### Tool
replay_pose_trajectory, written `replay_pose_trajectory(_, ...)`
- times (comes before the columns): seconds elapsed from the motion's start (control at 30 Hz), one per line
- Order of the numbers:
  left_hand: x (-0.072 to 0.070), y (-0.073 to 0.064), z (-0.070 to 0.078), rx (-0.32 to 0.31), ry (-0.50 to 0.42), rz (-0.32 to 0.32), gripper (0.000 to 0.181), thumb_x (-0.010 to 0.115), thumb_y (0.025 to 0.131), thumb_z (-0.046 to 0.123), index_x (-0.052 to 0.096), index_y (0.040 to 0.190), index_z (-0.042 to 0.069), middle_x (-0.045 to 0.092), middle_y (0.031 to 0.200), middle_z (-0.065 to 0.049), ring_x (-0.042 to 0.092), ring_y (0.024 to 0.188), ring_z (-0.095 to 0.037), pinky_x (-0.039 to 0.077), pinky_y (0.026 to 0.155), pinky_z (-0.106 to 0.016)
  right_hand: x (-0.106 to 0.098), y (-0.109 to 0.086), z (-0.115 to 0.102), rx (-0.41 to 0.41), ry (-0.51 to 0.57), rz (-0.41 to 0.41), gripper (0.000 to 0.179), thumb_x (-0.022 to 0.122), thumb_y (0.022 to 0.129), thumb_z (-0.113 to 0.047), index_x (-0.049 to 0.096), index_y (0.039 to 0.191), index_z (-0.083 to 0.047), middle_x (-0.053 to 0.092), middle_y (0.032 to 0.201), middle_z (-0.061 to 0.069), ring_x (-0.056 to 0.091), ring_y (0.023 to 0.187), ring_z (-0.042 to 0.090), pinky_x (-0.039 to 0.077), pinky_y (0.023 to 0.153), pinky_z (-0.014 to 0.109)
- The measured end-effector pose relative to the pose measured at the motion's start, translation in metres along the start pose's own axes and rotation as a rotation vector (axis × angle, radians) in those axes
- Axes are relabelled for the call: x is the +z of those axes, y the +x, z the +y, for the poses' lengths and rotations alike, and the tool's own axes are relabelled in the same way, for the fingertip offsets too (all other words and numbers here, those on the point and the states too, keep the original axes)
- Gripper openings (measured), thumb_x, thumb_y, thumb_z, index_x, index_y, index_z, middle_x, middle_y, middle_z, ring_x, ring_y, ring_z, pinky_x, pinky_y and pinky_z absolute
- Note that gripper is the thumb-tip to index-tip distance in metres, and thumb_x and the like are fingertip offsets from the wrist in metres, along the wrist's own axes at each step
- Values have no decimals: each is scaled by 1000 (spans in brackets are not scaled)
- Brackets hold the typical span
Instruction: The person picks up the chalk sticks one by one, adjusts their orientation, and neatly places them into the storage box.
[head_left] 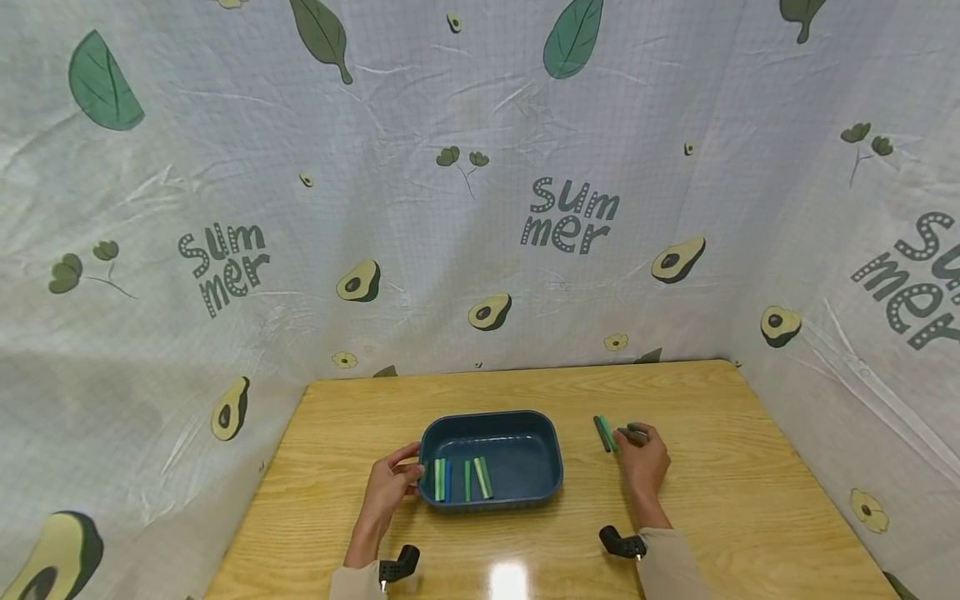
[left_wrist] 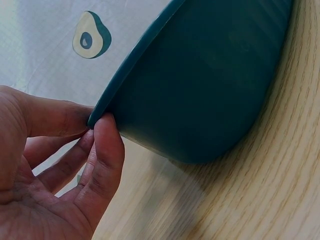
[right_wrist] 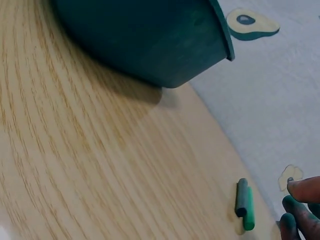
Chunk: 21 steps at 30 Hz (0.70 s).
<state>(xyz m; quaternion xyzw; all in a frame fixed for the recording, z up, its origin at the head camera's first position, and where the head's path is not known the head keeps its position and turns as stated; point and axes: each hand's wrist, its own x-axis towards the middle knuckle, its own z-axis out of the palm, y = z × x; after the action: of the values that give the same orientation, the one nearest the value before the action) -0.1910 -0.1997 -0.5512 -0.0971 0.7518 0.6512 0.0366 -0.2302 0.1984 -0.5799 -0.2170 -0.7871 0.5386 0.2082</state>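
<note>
A dark teal plastic tub (head_left: 528,483) stands on the table, with several green sticks (head_left: 468,481) and a blue stick (head_left: 447,481) lying inside, looking like chalk or pastels. My left hand (head_left: 389,486) pinches the tub's left rim; in the left wrist view the thumb and fingers meet across the edge. To the right of the tub lie a dark green stick (right_wrist: 241,197) and a brighter green stick (right_wrist: 249,210), side by side. My right hand (head_left: 645,458) is beside them, its fingers loosely bent. Its fingertips (right_wrist: 290,202) look stained dark green; I see nothing plainly held.
The wooden table (head_left: 750,500) reaches back to a white sheet (head_left: 420,225) printed with avocados and leaves, which also hangs on both sides. Black wrist cameras (head_left: 622,543) sit on both forearms. Light glares on the table's front part.
</note>
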Motion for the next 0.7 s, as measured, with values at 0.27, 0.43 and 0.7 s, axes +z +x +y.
replay_pose_trajectory(0.27,1,4,-7,5,0,15,46,61,91,0,56,137,1,56,133,-22,64,95,-25,55,62,-31,6,2,6,40,-16,10,33,71,88,-14,64,117,0,72,106,24,68,94,38,48,78,38)
replay_pose_trajectory(0.43,1,4,-7,7,5,26,45,61,91,-1,58,136,2,57,132,-21,64,93,-24,55,61,-30,10,2,9,44,-34,12,34,71,88,-15,64,118,0,72,106,24,68,92,39,51,80,48)
replay_pose_trajectory(0.7,1,4,-7,2,4,18,45,61,91,-1,57,136,1,56,132,-22,65,94,-25,55,62,-30,17,1,13,39,-92,37,32,70,86,-14,65,115,-1,73,103,22,68,90,40,50,80,50)
